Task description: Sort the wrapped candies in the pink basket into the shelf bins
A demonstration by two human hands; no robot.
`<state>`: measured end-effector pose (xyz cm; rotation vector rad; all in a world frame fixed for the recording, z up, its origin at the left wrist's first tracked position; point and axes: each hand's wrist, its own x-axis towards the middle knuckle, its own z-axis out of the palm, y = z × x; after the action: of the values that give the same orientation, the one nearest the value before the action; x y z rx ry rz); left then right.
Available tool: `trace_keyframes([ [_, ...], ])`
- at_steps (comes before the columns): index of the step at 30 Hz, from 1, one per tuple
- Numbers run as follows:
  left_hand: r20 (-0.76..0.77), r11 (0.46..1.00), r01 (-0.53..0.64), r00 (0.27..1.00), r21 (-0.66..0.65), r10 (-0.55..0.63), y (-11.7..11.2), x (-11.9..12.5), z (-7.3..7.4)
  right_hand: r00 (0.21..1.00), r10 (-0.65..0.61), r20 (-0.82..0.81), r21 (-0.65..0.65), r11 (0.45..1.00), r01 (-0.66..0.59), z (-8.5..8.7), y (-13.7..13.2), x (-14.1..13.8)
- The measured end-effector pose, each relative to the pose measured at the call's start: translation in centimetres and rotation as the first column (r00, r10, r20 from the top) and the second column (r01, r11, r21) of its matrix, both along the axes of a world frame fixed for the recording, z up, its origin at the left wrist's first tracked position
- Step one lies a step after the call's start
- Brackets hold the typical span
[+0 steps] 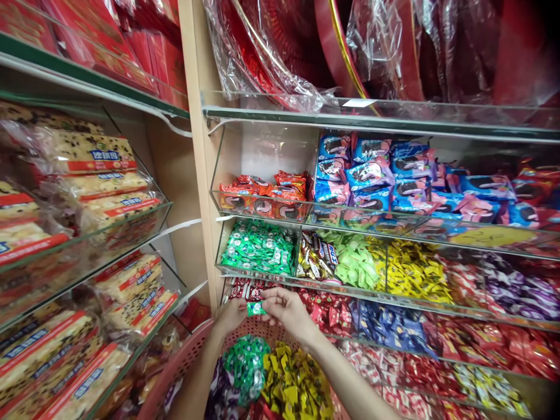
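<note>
shop shelves with clear plastic bins (262, 151) fill the background, and the left hand (231, 315) and right hand (287, 309) pinch a small green wrapped candy (256, 308) by its ends, just above the pink plastic basket (179, 364), where i think a light, low grip is safest.

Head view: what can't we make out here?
In the head view:
Print on the green candy: too small; left hand and right hand cover its ends.
Lower part of the pink basket: cut off by the bottom edge; candies bury its inside.
Red goods on the top shelf: blurred by shiny plastic wrap.
</note>
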<state>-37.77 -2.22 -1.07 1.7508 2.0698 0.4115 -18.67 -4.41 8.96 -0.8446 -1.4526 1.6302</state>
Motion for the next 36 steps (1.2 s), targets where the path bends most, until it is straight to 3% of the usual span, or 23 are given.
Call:
trace_keyframes([
  [3,-0.010,0.998,-0.008,1.000,0.057,0.008,0.1,0.0,-0.4,0.988,0.028,0.155,0.066,0.997,-0.038,-2.0,-0.7,0.1],
  [5,-0.016,0.996,-0.019,1.000,0.086,0.020,0.0,0.1,-0.3,0.942,-0.072,0.328,0.233,0.973,-0.006,-3.1,-1.1,0.3],
  [7,-0.024,0.994,-0.019,0.999,0.105,0.021,-0.1,0.2,0.0,0.863,-0.201,0.463,0.422,0.906,-0.015,-3.3,-1.2,0.4],
  [10,-0.026,0.994,-0.009,1.000,0.108,0.012,-0.3,0.5,0.5,0.798,-0.289,0.529,0.581,0.808,-0.092,-1.0,-0.6,0.1],
  [13,-0.027,0.993,0.002,1.000,0.116,0.002,-0.4,0.5,0.7,0.745,-0.410,0.525,0.724,0.676,-0.138,3.5,1.5,-0.8],
  [16,-0.051,0.993,-0.002,0.999,0.118,0.008,-0.3,0.4,0.6,0.593,-0.595,0.543,0.815,0.543,-0.202,7.3,4.4,-1.7],
  [18,-0.070,0.993,-0.010,0.997,0.118,0.018,-0.3,0.4,0.5,0.457,-0.687,0.565,0.823,0.511,-0.248,8.5,6.2,-2.2],
  [20,-0.077,0.992,-0.010,0.997,0.123,0.019,-0.3,0.4,0.5,0.354,-0.719,0.597,0.801,0.521,-0.293,8.8,7.6,-2.6],
  [23,-0.071,0.992,-0.010,0.997,0.124,0.019,-0.3,0.4,0.6,0.308,-0.709,0.635,0.770,0.543,-0.336,8.4,8.5,-3.1],
  [27,-0.069,0.993,-0.019,0.997,0.118,0.027,-0.3,0.4,0.7,0.396,-0.684,0.612,0.791,0.525,-0.315,7.7,8.8,-3.1],
  [31,-0.069,0.993,-0.021,0.997,0.112,0.029,-0.4,0.4,0.6,0.660,-0.606,0.443,0.854,0.510,-0.105,7.5,8.5,-2.6],
  [32,-0.066,0.994,-0.021,0.997,0.111,0.028,-0.4,0.4,0.6,0.744,-0.552,0.377,0.835,0.550,-0.015,7.5,8.2,-2.5],
  [33,-0.063,0.994,-0.022,0.998,0.110,0.029,-0.4,0.3,0.6,0.826,-0.475,0.304,0.778,0.624,0.072,7.6,7.8,-2.3],
  [35,-0.060,0.993,-0.022,0.998,0.112,0.028,-0.3,0.3,0.6,0.957,-0.251,0.143,0.526,0.839,0.141,7.6,6.6,-1.9],
  [36,-0.061,0.993,-0.021,0.998,0.115,0.028,-0.3,0.3,0.5,0.991,-0.122,0.051,0.355,0.930,0.097,7.6,5.9,-1.6],
])
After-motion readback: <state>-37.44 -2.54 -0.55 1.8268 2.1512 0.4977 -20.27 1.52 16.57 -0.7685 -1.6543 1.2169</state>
